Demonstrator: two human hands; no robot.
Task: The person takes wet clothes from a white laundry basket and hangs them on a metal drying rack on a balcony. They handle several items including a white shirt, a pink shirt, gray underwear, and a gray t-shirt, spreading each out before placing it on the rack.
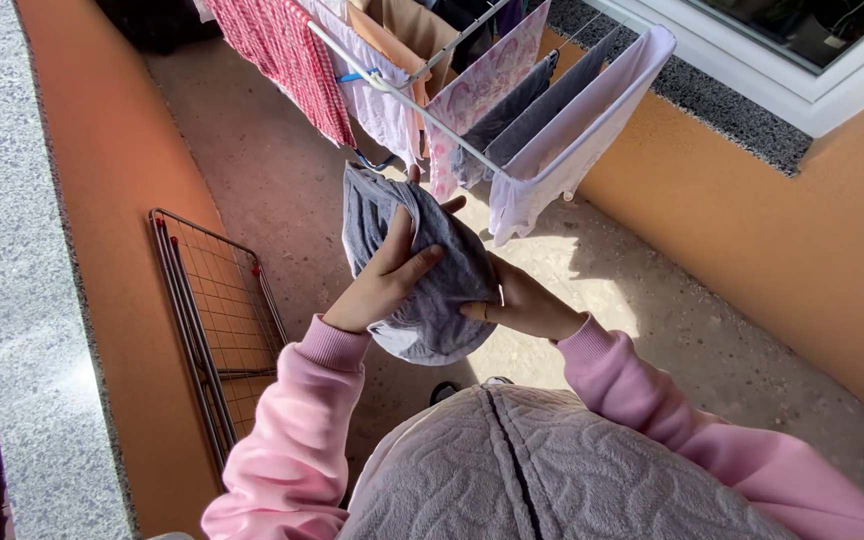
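Centre frame: left hand (pixel 384 282) and right hand (pixel 520 302) grasp a grey garment (pixel 422 270), off the still-loaded drying rack (pixel 472 95) above.

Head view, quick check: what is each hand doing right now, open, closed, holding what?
Left hand: closed on the grey garment, fingers spread over its front.
Right hand: closed on the same grey garment from the other side.

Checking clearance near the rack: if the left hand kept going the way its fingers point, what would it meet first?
Probably the grey garment its left hand already presses; beyond it, the right hand.
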